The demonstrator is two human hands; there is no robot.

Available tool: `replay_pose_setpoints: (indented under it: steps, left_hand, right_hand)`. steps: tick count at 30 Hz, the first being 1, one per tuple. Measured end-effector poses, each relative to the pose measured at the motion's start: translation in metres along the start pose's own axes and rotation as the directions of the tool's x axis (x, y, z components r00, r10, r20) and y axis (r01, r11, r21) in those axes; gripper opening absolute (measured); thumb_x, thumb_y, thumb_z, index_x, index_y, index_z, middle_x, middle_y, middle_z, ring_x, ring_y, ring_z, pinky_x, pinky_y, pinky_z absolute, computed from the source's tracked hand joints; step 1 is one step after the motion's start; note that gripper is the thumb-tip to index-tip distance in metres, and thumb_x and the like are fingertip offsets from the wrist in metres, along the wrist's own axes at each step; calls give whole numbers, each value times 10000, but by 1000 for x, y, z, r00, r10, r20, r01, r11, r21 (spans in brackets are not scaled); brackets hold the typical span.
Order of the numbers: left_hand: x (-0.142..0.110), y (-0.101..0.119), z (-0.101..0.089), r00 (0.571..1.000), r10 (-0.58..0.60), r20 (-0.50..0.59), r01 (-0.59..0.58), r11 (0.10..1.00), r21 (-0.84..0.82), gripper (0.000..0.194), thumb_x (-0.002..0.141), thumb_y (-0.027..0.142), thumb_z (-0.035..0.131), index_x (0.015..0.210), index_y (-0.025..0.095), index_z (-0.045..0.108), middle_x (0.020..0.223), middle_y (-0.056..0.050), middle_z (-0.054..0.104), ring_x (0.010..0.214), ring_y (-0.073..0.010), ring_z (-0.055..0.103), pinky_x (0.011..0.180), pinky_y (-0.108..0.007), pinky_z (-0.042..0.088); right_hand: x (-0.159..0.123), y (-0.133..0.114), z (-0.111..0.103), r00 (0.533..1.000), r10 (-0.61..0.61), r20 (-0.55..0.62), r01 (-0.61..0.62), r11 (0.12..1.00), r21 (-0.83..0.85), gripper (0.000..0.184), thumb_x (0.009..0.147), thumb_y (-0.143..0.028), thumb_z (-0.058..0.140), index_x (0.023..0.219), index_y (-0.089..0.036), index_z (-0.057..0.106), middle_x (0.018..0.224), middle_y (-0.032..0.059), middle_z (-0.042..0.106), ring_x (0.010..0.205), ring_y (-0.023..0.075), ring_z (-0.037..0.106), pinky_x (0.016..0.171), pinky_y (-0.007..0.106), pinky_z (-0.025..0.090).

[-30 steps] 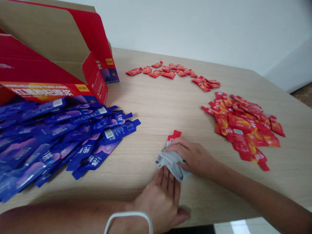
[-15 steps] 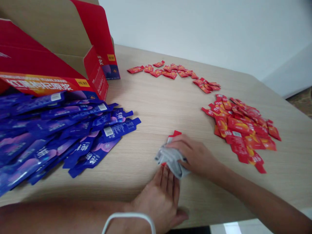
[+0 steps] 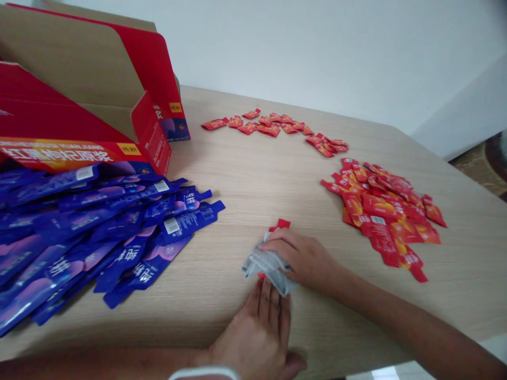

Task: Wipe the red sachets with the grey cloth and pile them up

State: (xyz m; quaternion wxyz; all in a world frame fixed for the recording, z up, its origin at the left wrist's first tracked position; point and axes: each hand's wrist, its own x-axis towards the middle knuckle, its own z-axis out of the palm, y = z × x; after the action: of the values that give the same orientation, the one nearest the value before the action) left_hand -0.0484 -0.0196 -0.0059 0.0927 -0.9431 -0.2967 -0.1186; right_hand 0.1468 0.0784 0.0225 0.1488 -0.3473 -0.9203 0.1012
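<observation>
- Clamps the right hand (image 3: 309,261) on a bunched grey cloth (image 3: 257,262), pressed over a red sachet (image 3: 283,224).
- Lays the left hand (image 3: 253,332) on the near side of the grey cloth, with fingers flat, side by side, wrapped around nothing visible, tips at the sachet's near end.
- Has the sachet lying mostly under the grey cloth on the table (image 3: 253,184), with one red end poking out beyond the far side.
- Looks, as a judgement, partway through wiping this one sachet, with neither hand clear of the work.
- Shows a red pile (image 3: 390,211) right of the grey cloth and a loose red trail (image 3: 269,130) well beyond; cannot tell wiped from unwiped.
- Includes a blue pile (image 3: 119,221) left of the grey cloth, apart from both hands, and an open red carton (image 3: 79,150) farther off behind.
- Hides most of the sachet and the right thumb.
- Cuts off carton and blue pile at the left edge, a white wristband (image 3: 204,373) at the bottom; leaves small print unreadable.
</observation>
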Motion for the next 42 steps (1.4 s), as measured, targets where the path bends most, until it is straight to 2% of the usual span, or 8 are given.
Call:
replay_pose_setpoints:
  steps: [4,9,12,18,26,30,35,42]
  left_hand:
    - [0,2,-1,1000,10,15,-11,1000,8,775,990,653,388,1256,-29,646,1264,-312,647,1187,-396,661,990,-470,513]
    - [-1,1,0,1000,18,7,-18,1000,25,795,1004,641,352,1301,-51,607,1301,-330,614,1233,-401,630,994,-472,506]
    - [-2,3,0,999,-17,-38,17,1000,0,792,979,665,405,1283,-30,631,1298,-309,629,1235,-391,631,1016,-455,494]
    - [2,5,-9,997,-72,32,74,995,-61,751,904,713,534,1145,27,721,1153,-261,720,1097,-386,703,993,-470,504]
    - [0,2,-7,999,-44,-21,44,999,-23,800,954,687,463,1288,-18,640,1307,-293,631,1241,-380,629,1026,-440,482]
    - [1,2,-7,999,-39,-3,39,999,-25,815,949,700,455,1290,-18,637,1294,-300,638,1227,-392,636,1018,-457,484]
    - [3,6,-9,992,-66,104,74,994,-75,726,930,691,508,1160,34,714,1095,-244,741,1041,-380,721,964,-483,511]
    - [-1,5,-6,998,-53,21,54,998,-45,809,959,687,451,1293,-27,632,1324,-306,615,1261,-394,612,1039,-459,471]
  right_hand:
    - [13,16,7,994,68,81,-67,998,-23,351,937,-206,606,1287,-209,580,1253,101,621,1125,215,629,903,351,571]
    - [29,55,-23,966,241,-97,-250,965,-85,294,977,-215,549,1270,-216,567,1258,102,602,1140,236,628,892,371,576]
    - [13,31,-27,964,191,-187,-202,979,-38,354,951,-202,575,1302,-232,544,1263,104,595,1168,238,614,905,357,575]
    - [-8,-15,10,999,-20,44,21,1000,-18,341,934,-155,589,1266,-232,593,1193,84,659,1065,207,661,853,315,586]
    - [28,52,-19,967,252,-37,-254,961,-105,314,962,-179,551,1273,-214,568,1259,99,598,1137,247,631,883,392,589]
    - [9,19,-21,978,154,-140,-160,987,-35,404,923,-166,588,1320,-225,542,1276,106,593,1186,250,605,937,383,574]
    - [-9,-20,7,999,-30,37,29,999,16,338,945,-132,555,1268,-223,595,1191,81,659,1050,209,662,844,325,598]
    - [25,41,-3,978,209,27,-207,976,-65,299,979,-218,560,1277,-200,570,1260,110,603,1136,247,635,873,396,601]
